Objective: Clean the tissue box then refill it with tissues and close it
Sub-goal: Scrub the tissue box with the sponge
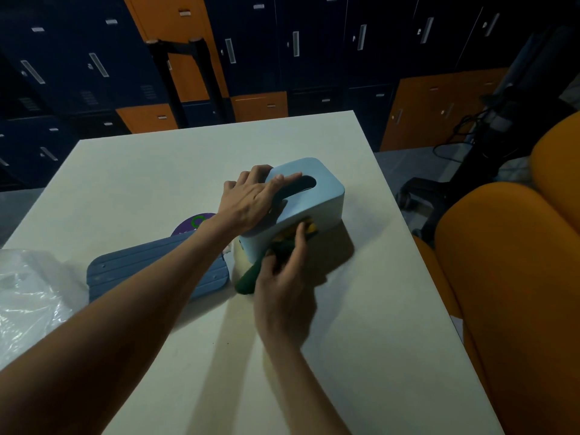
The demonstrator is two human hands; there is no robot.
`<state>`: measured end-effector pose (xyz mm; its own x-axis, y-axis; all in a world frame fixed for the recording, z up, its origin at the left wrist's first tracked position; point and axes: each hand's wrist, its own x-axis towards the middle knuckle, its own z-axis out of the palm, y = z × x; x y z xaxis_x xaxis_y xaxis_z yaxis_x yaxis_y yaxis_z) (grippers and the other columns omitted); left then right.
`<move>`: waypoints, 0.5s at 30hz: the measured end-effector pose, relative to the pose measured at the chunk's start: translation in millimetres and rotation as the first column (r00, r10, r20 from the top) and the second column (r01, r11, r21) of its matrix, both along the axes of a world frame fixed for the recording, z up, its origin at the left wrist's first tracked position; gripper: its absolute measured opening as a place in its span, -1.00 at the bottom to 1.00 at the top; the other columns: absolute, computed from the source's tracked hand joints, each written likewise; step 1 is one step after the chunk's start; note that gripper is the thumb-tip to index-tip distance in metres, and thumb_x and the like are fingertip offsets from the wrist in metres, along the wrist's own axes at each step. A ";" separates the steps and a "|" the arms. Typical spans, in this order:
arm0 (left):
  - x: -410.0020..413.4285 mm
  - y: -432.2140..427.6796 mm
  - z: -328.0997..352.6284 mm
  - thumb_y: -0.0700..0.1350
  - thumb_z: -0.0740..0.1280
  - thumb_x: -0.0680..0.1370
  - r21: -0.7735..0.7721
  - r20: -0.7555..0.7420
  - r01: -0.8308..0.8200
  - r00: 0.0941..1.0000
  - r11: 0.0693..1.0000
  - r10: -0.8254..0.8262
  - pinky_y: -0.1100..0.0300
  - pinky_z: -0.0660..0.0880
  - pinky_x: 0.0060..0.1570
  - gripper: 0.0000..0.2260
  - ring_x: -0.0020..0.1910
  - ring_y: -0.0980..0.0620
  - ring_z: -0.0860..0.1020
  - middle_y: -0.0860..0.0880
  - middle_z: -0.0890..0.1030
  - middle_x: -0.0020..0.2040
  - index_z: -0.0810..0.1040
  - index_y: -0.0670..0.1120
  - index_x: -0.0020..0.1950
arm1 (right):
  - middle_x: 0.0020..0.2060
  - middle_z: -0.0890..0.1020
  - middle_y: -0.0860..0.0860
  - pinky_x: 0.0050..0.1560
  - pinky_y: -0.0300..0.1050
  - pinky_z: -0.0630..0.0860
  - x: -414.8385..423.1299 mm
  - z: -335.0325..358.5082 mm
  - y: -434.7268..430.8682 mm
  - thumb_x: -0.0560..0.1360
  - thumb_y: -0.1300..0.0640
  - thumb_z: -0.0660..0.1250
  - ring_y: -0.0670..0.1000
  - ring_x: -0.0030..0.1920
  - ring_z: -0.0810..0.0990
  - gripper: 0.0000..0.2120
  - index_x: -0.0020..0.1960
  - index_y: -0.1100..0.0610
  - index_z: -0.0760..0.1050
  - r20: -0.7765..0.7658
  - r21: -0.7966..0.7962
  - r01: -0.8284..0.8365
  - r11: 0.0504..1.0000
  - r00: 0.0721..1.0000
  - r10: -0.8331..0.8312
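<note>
The blue tissue box [317, 208] sits near the middle of the table [157, 171]. I have my left hand [248, 202] pressed on its top, fingers bent over the far end, so it won't slide. My right hand [282, 277] is curled round a green and yellow cloth [248, 279] and pushes it on the box's near side. The lid [150, 268] lies flat beside the box, so I think tissues come later.

On my feed the tissue box [326, 196] reads as smooth, matt light-blue plastic. The darker blue panel [150, 271] looks like plastic too, ribbed with long grooves. The green-and-yellow cloth [248, 281] seems soft and dull. The table [141, 171] is matt off-white, and the clear bag [28, 293] is crinkled, glossy film.
</note>
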<state>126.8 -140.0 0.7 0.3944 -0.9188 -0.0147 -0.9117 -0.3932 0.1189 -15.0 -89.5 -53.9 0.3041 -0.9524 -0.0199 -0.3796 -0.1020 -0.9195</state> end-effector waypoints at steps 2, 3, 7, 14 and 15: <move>1.2 1.6 0.8 0.19 -0.14 0.50 -0.004 0.004 0.006 1.000 1.000 -0.006 -0.10 0.22 0.28 -0.44 0.35 -0.19 0.27 -0.15 0.21 0.47 0.08 0.28 0.53 | 0.42 0.36 0.01 0.11 -0.35 0.41 5.4 1.8 -0.3 0.58 0.20 0.21 0.03 0.27 0.45 -0.41 0.54 -0.05 0.10 0.253 0.078 0.028 0.997 0.966 -0.047; 0.5 2.4 1.5 0.19 -0.15 0.50 -0.005 -0.011 0.002 1.000 1.000 -0.002 -0.09 0.22 0.28 -0.43 0.36 -0.18 0.27 -0.14 0.21 0.48 0.08 0.28 0.53 | 0.39 0.38 0.03 0.09 -0.49 0.35 6.4 2.7 -11.3 0.57 0.26 0.21 0.03 0.28 0.44 -0.43 0.53 0.00 0.15 0.304 0.092 0.070 0.993 0.948 -0.095; -1.6 1.3 2.2 0.19 -0.22 0.48 -0.027 -0.079 -0.022 0.997 0.999 0.019 -0.08 0.18 0.30 -0.42 0.38 -0.13 0.25 -0.10 0.21 0.48 0.11 0.31 0.52 | 0.40 0.38 0.07 0.30 -0.17 0.43 -0.9 4.1 -82.9 0.56 0.30 0.13 0.03 0.32 0.44 -0.48 0.49 0.05 0.25 0.406 0.119 0.169 0.978 0.891 -0.203; 2.6 -1.6 -3.7 0.29 -0.33 0.40 -0.072 -0.123 -0.068 0.991 0.995 0.059 -0.06 0.18 0.27 -0.32 0.33 -0.13 0.31 -0.09 0.26 0.45 0.18 0.34 0.48 | 0.29 0.51 0.13 0.12 0.00 0.54 -3.6 22.2 -126.5 0.54 0.26 0.08 0.03 0.21 0.53 -0.54 0.42 0.11 0.32 0.109 -0.474 -0.088 0.876 0.982 0.157; 2.2 -1.9 -3.4 0.29 -0.31 0.43 -0.085 -0.144 -0.077 0.987 0.993 0.064 -0.06 0.18 0.28 -0.35 0.33 -0.13 0.31 -0.09 0.27 0.45 0.21 0.33 0.47 | 0.26 0.54 0.12 0.16 0.13 0.50 -0.7 18.1 -122.3 0.52 0.23 0.04 0.10 0.26 0.50 -0.56 0.38 0.14 0.38 -0.022 -0.516 -0.150 0.843 0.987 0.162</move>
<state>129.0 -141.9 -2.8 0.4580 -0.8889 0.0069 -0.8537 -0.4377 0.2821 -15.7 -211.8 -35.9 0.4439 -0.7642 0.4679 -0.2998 -0.6187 -0.7262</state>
